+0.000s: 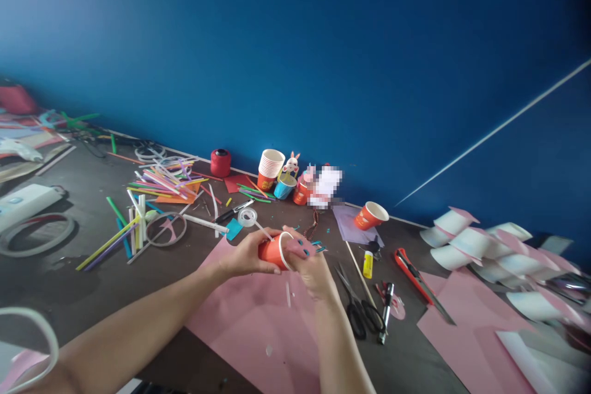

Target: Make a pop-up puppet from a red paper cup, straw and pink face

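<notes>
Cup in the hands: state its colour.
The cup is orange-red with a white rim, seen in the head view.

Behind everything, a deep blue painted wall, smooth and matte, brighter toward the left and darker toward the upper right. Across its right part, a thin pale diagonal line, rising toward the right edge. Along the foot of the wall, a narrow light strip at the meeting with a dark grey-brown flat work surface, tilted in view and running from lower left to right. Soft, even light, with faint shadows on the dark surface. At far left, blurred clutter, too unclear to tell.
</notes>
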